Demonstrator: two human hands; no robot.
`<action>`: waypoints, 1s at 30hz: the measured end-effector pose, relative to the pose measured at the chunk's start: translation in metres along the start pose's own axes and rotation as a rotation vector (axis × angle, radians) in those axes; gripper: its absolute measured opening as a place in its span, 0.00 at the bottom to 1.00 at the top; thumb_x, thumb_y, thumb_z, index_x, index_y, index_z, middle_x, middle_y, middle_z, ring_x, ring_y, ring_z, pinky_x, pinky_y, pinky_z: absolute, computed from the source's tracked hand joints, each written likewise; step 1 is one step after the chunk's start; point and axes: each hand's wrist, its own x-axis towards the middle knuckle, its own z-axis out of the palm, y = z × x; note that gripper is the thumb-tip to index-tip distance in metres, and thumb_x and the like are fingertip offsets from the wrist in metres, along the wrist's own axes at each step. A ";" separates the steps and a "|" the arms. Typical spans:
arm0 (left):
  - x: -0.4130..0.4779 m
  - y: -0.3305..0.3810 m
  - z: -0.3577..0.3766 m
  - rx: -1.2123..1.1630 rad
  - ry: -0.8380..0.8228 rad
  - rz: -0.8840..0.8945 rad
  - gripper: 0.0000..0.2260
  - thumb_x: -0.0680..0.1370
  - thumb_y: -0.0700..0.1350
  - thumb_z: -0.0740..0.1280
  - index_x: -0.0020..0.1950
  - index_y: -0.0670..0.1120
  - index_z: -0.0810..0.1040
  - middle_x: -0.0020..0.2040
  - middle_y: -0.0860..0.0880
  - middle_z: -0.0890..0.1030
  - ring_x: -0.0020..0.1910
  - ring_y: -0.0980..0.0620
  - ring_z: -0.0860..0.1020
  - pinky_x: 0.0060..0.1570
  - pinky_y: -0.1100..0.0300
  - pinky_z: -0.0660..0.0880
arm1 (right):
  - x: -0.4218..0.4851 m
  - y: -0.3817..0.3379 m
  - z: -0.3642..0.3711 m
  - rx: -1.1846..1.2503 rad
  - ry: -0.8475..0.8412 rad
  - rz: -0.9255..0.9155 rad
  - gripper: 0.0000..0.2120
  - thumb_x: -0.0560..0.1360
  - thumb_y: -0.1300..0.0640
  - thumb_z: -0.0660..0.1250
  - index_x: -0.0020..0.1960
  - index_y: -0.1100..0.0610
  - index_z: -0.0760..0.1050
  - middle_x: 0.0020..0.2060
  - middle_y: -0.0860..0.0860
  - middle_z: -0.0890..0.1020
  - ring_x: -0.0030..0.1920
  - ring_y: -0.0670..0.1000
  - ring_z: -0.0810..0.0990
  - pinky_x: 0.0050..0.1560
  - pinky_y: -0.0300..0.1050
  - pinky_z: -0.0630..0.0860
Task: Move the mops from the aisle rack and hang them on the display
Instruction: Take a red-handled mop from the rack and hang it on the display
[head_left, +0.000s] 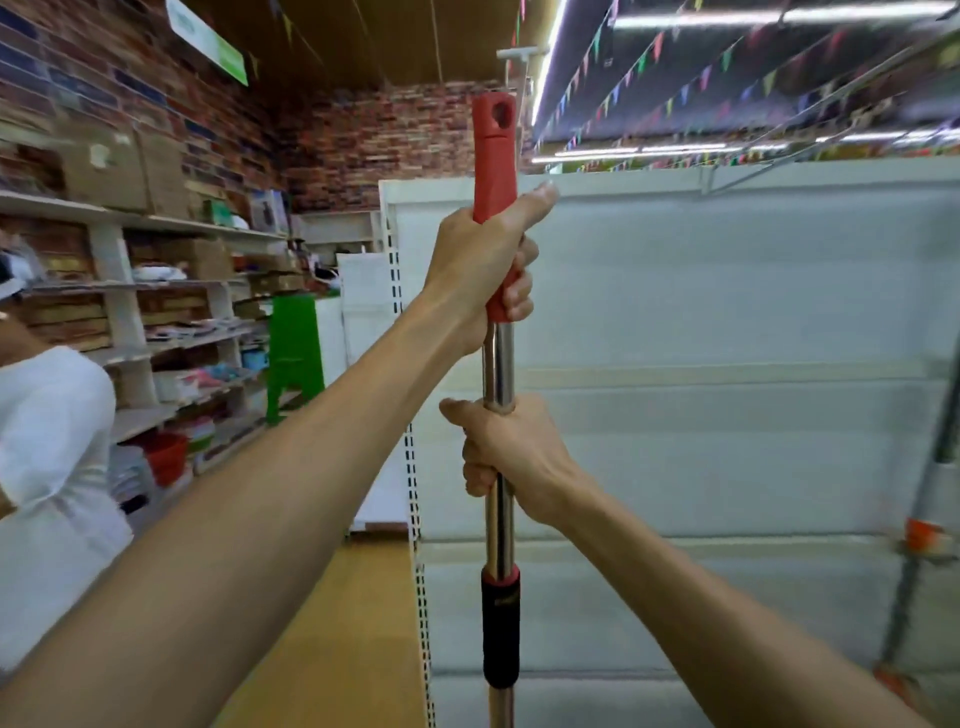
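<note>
The left hand (483, 260) grips the red plastic sleeve (493, 150) at the top of the shiny steel mop pole (497, 358). Its fingers are curled round the sleeve and the thumb stretches upward beside it. Just below these fingers, the right hand (511, 457) holds the bare steel, fingers wrapped tight together. The pole stands upright, with its black collar (500, 629) under the right fingers. Behind both hands is a white display panel (727, 312). Far to the left of the fingers is a person in a white shirt (47, 441).
</note>
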 end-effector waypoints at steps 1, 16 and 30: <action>0.005 0.000 0.003 -0.009 -0.033 -0.001 0.17 0.79 0.50 0.72 0.38 0.48 0.65 0.26 0.51 0.65 0.19 0.53 0.62 0.21 0.62 0.63 | 0.002 -0.001 -0.003 0.013 0.024 -0.001 0.20 0.79 0.58 0.69 0.34 0.53 0.62 0.19 0.47 0.66 0.21 0.50 0.65 0.27 0.43 0.67; 0.043 -0.014 0.009 -0.102 -0.194 -0.013 0.16 0.79 0.45 0.69 0.36 0.49 0.65 0.25 0.52 0.62 0.19 0.54 0.59 0.21 0.64 0.60 | 0.027 0.001 -0.018 -0.007 0.152 -0.091 0.18 0.79 0.58 0.68 0.34 0.54 0.64 0.23 0.50 0.67 0.20 0.50 0.67 0.27 0.44 0.69; 0.074 -0.048 0.004 -0.106 -0.153 -0.045 0.14 0.79 0.46 0.70 0.39 0.48 0.66 0.26 0.52 0.64 0.19 0.53 0.62 0.22 0.63 0.62 | 0.065 0.022 -0.027 -0.088 0.206 -0.062 0.17 0.79 0.58 0.67 0.35 0.55 0.64 0.24 0.49 0.67 0.20 0.49 0.68 0.27 0.44 0.70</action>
